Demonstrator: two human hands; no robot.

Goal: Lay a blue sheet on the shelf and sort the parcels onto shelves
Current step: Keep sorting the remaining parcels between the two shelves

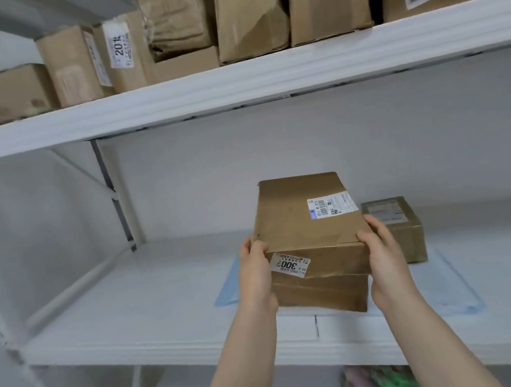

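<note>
Head view, the only one.

Both hands on one box. Left hand grips its left side, thumb on the top face at the near corner. Right hand grips the right side, thumb on top as well. Fingers of both go round the sides; their tips are hidden.

The box is brown card, long axis pointing into the shelf. It sits over the middle of the shelf, with its near end at the front edge. Can't tell if the bottom touches down or is just clear. White "300" sticker on the near face, upside down to me. Shipping label on the top face, far right corner.

Blue sheet lies flat on the shelf under the box. It shows on both sides of the box, and its near right corner reaches the front edge.

Small box stands on the sheet toward the back, just right of the held box and behind my right hand.

Upper shelf: a row of brown parcels, packed close along the whole length. Below, something colourful, too blurred to name.
</note>
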